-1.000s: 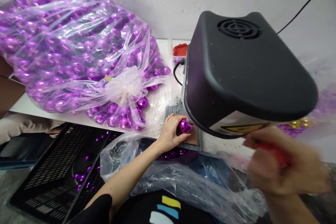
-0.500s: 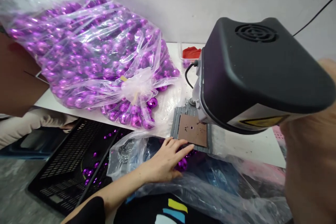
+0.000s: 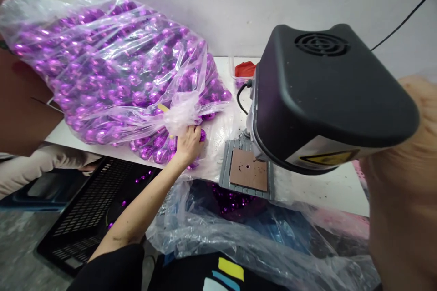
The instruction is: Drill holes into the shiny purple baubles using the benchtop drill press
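Note:
My left hand [image 3: 190,144] is at the gathered mouth of a clear plastic bag [image 3: 136,59] full of shiny purple mirrored balls. Its fingers are curled down against a purple ball [image 3: 203,135] that shows beside the fingertips. My right hand [image 3: 418,104] is at the right, behind a black machine head [image 3: 327,91] that hides its fingers, so its grip does not show. Below the machine head lies a brown square plate [image 3: 248,170] with a small hole, on a grey grooved base [image 3: 225,173].
A white table [image 3: 307,195] bears the bag and machine. Below its front edge, a clear plastic sheet or bag [image 3: 218,232] holds purple balls [image 3: 235,202]. A black crate [image 3: 75,223] with some balls stands lower left. A red cloth [image 3: 245,69] lies in a clear box behind.
My left hand has moved from the near edge of the grooved base, up and left to the bag's mouth. My right hand remains behind the machine head.

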`<state>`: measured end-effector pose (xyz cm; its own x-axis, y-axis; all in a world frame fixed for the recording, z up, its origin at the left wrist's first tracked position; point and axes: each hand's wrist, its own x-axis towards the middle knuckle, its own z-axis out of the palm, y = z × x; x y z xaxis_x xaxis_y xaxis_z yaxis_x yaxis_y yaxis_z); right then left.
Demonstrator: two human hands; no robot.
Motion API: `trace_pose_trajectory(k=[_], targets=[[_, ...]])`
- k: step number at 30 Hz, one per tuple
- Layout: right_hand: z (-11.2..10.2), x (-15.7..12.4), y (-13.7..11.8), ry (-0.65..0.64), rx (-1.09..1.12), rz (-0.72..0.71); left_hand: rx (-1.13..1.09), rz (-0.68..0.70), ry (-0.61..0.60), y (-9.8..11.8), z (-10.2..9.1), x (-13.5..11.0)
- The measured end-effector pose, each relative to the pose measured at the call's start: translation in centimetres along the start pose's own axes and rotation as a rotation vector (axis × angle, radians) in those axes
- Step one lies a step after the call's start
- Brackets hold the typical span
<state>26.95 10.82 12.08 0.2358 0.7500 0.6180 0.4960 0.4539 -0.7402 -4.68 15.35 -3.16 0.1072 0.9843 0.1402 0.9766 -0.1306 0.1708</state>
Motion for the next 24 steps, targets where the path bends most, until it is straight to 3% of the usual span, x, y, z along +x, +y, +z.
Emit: trace_pose_trajectory(k=[2, 4, 6, 9, 11, 15, 24], targets=[[0.0, 0.1, 0.0, 0.003, 0.058, 0.020, -0.304, 0.020, -0.004, 0.7, -0.5, -1.2], [0.1, 0.2, 0.0, 0.010, 0.070, 0.028, -0.748, 0.035, -0.081, 2.0, -1.0, -2.8], [0.2, 0.3, 0.0, 0.016, 0.078, 0.026, -1.180, -0.002, -0.270, 3.8, -1.1, -4.2], [0.4, 0.3, 0.0, 0.025, 0.097, 0.033, -1.457, -0.102, -0.489, 6.1, -0.4, -5.5], [0.4, 0.3, 0.0, 0.036, 0.090, 0.039, -1.459, -0.136, -0.509, 6.9, 0.4, -5.6], [0.3, 0.3, -0.1, 0.015, 0.060, 0.066, -1.365, -0.081, -0.423, 7.5, 2.2, -5.5], [0.4, 0.3, -0.1, 0.042, 0.064, 0.049, -0.866, 0.259, -0.048, 9.0, 4.3, -6.1]])
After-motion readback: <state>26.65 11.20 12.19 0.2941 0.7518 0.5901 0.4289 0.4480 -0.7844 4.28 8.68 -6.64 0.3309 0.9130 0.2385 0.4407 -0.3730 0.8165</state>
